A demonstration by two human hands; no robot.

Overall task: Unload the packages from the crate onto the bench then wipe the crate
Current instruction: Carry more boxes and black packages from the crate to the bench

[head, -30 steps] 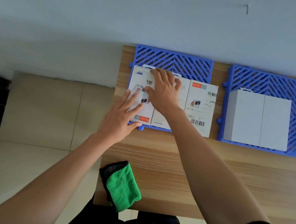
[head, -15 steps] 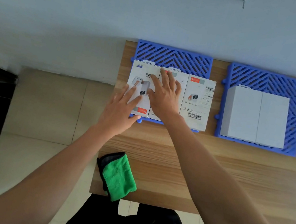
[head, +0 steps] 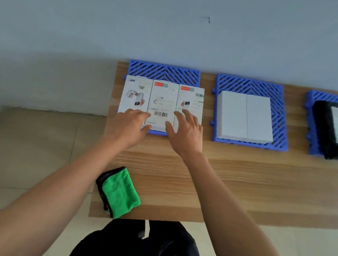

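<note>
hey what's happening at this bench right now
A person is reaching with both hands to three white boxes lying side by side on the leftmost blue crate. The left hand and right hand are spread open at the boxes' near edge, nothing lifted yet. A green cloth waits on the bench.

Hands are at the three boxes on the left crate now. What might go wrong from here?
The three boxes lie edge to edge, so lifting one may drag its neighbour off the left crate. The leftmost box overhangs the crate's edge and may tip. The green cloth sits at the bench corner, where an arm might knock it off.
</note>
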